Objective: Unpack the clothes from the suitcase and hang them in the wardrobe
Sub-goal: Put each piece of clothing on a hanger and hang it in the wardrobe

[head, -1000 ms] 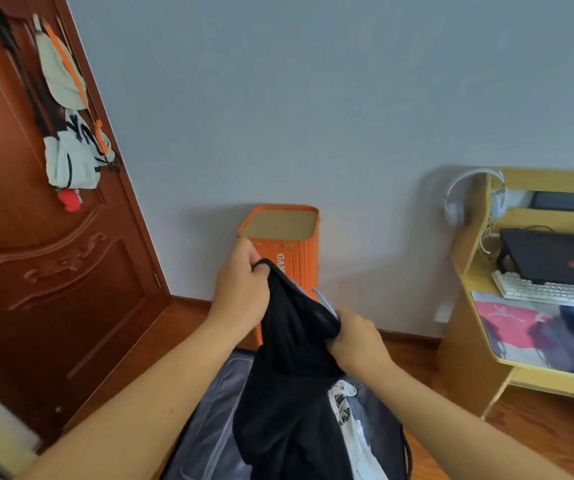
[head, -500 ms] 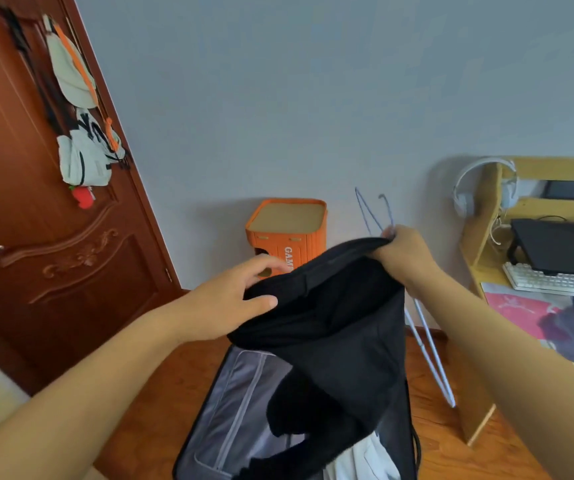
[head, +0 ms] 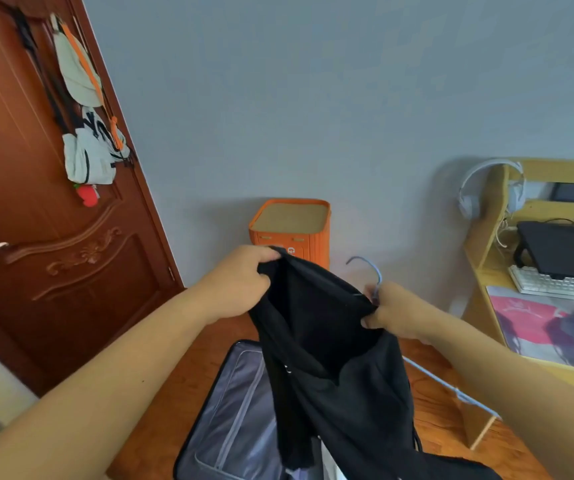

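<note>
A black garment [head: 330, 358] hangs in front of me, stretched open at its top edge between both hands. My left hand [head: 240, 282] grips the left corner of that edge. My right hand [head: 392, 313] grips the right side of the edge together with a light blue wire hanger [head: 372, 271], whose hook sticks up above my fingers; one hanger arm [head: 451, 389] runs down to the right below my forearm. Below the garment lies the open suitcase [head: 230, 420] with its grey zipped lining, and a bit of white clothing [head: 330, 462] shows at the bottom.
An orange box [head: 292, 230] stands against the grey wall behind the garment. A brown door [head: 53, 254] with bags hung on it is on the left. On the right a yellow desk [head: 486, 271] carries a keyboard, a laptop and white headphones [head: 486, 188]. The floor is wood.
My right hand has come down and inward with the hanger. My left hand has gone from flat fingers under the fabric to gripping the garment's top edge.
</note>
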`<state>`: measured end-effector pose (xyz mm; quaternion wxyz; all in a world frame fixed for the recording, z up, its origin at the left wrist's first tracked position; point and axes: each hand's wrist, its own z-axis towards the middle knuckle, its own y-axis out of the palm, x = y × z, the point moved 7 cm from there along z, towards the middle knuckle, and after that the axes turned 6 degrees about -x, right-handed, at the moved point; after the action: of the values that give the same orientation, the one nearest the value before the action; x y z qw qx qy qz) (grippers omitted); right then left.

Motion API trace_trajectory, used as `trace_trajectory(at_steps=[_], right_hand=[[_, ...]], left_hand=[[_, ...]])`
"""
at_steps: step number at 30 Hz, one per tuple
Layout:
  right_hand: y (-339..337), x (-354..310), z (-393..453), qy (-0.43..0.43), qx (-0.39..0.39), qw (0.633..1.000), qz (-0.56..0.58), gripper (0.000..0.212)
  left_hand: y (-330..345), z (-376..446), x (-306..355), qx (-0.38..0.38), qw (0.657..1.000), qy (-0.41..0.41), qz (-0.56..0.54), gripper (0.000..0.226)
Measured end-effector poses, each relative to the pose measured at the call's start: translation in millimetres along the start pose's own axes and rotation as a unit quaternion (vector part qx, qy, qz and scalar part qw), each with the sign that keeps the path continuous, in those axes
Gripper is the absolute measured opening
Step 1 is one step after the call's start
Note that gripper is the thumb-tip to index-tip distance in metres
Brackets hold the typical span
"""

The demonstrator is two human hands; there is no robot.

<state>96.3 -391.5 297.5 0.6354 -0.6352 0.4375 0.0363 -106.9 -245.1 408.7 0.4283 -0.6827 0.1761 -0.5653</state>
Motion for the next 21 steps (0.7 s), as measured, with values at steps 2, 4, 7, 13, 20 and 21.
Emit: trace_trajectory(at_steps=[2, 4, 7, 13, 20, 21], right_hand=[[-10, 29, 1, 0.053, 0.092, 0.994, 0.0, 0.032], [-27, 52, -4, 0.096, 0.173, 0.973, 0.119, 0.043], [-31, 53, -4, 0.073, 0.156, 0.973, 0.154, 0.041], [-4, 54, -18, -0.011, 0.09, 0.958, 0.271, 0.026], [1, 52, -69, -0.082, 0.14, 0.939, 0.302, 0.019], [2, 48, -76, -0.089, 0.137, 0.948, 0.272, 0.022]], left_hand=[[16, 0, -1, -0.082, 0.996, 0.005, 0.033, 0.053], [32, -3, -8, -0.167, 0.986, 0.009, -0.003, 0.052], [47, -7, -20, -0.182, 0.965, -0.002, -0.188, 0.058], [47, 15, -59, -0.075, 0.908, -0.085, -0.404, 0.071], [54, 15, -121, -0.07, 0.928, -0.197, -0.307, 0.075], [53, 14, -125, -0.073, 0.934, -0.199, -0.286, 0.077]])
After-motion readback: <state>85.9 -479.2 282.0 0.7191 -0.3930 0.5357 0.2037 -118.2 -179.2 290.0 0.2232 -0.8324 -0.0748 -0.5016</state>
